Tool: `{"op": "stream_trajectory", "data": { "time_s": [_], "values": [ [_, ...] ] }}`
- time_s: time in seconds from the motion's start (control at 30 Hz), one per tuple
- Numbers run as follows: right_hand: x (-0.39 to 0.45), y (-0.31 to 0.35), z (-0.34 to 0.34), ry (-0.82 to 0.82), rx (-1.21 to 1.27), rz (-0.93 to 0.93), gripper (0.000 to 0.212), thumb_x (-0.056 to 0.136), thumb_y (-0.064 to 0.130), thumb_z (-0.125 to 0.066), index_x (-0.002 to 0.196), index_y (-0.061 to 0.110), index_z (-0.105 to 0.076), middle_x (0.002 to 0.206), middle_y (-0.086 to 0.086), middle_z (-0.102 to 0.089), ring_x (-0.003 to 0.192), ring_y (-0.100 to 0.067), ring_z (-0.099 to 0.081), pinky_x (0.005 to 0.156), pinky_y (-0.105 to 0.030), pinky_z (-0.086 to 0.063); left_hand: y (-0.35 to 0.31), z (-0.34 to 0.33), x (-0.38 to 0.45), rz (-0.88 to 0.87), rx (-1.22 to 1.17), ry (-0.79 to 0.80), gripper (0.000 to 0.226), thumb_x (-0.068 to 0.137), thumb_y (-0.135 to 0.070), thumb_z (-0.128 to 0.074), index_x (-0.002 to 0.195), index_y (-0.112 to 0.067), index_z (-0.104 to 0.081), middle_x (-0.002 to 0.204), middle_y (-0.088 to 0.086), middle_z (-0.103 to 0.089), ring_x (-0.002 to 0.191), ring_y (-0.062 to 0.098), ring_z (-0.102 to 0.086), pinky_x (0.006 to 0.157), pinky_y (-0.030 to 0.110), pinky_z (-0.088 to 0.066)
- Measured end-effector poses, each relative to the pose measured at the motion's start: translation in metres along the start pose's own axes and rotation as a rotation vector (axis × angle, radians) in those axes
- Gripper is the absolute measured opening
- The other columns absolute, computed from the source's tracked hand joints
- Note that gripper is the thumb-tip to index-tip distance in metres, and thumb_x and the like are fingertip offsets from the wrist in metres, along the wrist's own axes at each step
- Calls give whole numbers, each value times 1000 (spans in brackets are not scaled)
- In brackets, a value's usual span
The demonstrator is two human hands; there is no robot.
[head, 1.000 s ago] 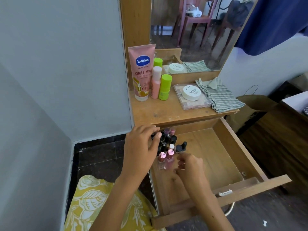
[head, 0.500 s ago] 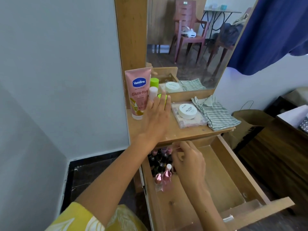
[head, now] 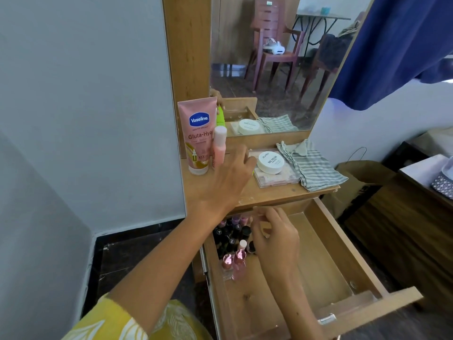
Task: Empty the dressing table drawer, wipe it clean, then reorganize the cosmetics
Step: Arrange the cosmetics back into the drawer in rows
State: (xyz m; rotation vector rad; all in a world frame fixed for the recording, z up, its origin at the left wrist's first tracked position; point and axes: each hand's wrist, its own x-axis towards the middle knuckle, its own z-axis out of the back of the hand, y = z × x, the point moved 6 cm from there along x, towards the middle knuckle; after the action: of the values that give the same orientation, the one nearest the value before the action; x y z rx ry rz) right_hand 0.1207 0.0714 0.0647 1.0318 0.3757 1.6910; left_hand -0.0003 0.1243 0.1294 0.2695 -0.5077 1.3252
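While nail polish bottles (head: 232, 244) already sit in the drawer (head: 326, 263), tubes and jar remain on top. Left hand (head: 228, 177) grips a green bottle, I think; right hand (head: 274, 236) curled, contents unclear.

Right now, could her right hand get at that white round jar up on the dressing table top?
Probably yes. The right hand is down in the drawer, among the nail polish bottles. The white jar lies uncovered above; the left hand stays beside it.
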Motion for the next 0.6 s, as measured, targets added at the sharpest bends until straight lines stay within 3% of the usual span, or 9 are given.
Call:
{"op": "stream_trajectory", "data": {
  "time_s": [0.2, 0.37, 0.43, 0.5, 0.6],
  "values": [
    [-2, 6, 11, 3, 129, 24, 54, 78, 19, -76, 127, 17, -53, 109, 11, -56, 87, 2, -58, 64, -18, -52, -22, 23, -53, 53, -391, -157, 45, 67, -3, -80, 107, -9, -61, 106, 6, -52, 92, 13, -55, 77, 23, -52],
    [-11, 11, 30, -19, 45, 127, 36, 75, 6, -73, 108, 17, -63, 96, 9, -61, 75, -7, -58, 59, -30, -53, -41, 28, -83, 91, -597, -136, 43, 73, -12, -78, 113, -11, -63, 109, 1, -52, 101, 2, -47, 88, 13, -41],
    [-16, 7, 37, 0, -10, 102, 25, 79, 22, -73, 102, 16, -64, 89, 8, -62, 75, -10, -59, 58, -34, -52, -38, 29, -90, 135, -664, -126, 46, 79, -19, -73, 123, -14, -59, 115, -2, -54, 106, -1, -48, 91, 14, -41],
    [-20, -3, 44, 16, -50, 6, 28, 79, 41, -70, 93, 18, -64, 82, 9, -62, 71, -8, -59, 57, -33, -52, -28, 30, -97, 205, -666, -131, 47, 86, -29, -64, 130, -17, -53, 123, -4, -54, 111, 1, -50, 95, 14, -41],
    [-25, -24, 47, 122, -188, -162, 30, 71, 53, -73, 79, 25, -65, 70, 13, -63, 65, -3, -59, 57, -30, -50, -11, 31, -112, 323, -596, -159, 43, 89, -33, -56, 129, -15, -55, 124, -2, -57, 116, 8, -52, 97, 22, -44]
  ]
}}
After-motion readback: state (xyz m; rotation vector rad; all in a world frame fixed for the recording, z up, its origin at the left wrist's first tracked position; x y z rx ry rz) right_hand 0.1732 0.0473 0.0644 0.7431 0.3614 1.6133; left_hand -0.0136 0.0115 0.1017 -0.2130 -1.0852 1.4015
